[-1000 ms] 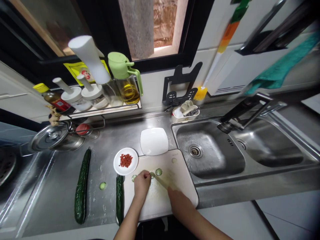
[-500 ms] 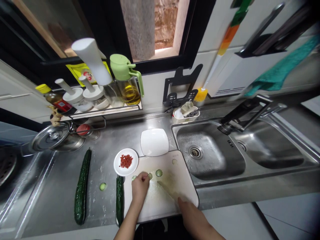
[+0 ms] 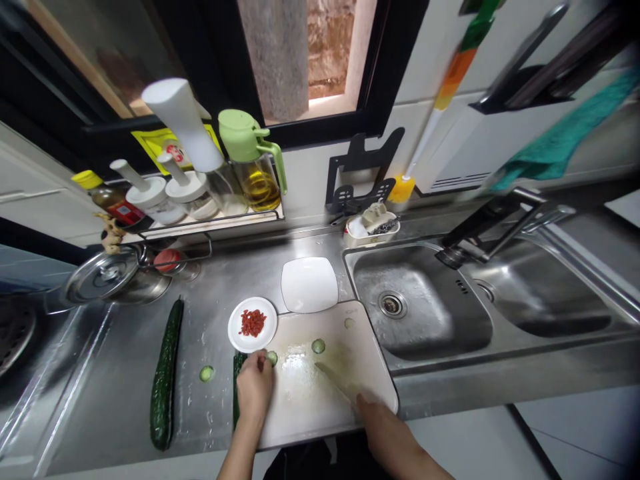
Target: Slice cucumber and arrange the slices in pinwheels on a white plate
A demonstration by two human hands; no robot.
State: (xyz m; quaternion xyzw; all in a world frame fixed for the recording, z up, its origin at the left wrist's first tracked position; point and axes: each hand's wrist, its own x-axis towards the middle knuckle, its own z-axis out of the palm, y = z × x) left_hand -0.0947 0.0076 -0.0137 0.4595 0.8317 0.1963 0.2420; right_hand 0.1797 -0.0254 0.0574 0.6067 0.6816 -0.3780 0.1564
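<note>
My left hand [image 3: 255,385] is over the left edge of the white cutting board [image 3: 305,413], fingertips pinched at a small round cucumber slice [image 3: 271,358]. Beneath that hand, a cut length of cucumber [image 3: 237,393] lies along the board's edge, partly covered. At the board's right front, my right hand [image 3: 379,421] grips a knife [image 3: 334,382], its blade low over the board and pointing up-left; the handle is hidden in the fist. Another cucumber slice [image 3: 318,346] rests beyond the knife tip, and a pale end slice [image 3: 349,323] sits near the far right corner.
A small plate [image 3: 273,325] of chopped red bits and a white square dish [image 3: 309,285] stand behind the board. Leftward on the steel counter lie a whole cucumber [image 3: 165,380] and a slice [image 3: 207,373]. A double sink [image 3: 420,300] is at right, a seasoning rack [image 3: 215,223] behind.
My left hand has moved left across the board to its edge. The slice that was by its fingertips mid-board is gone from that spot. My right hand and the knife have hardly moved.
</note>
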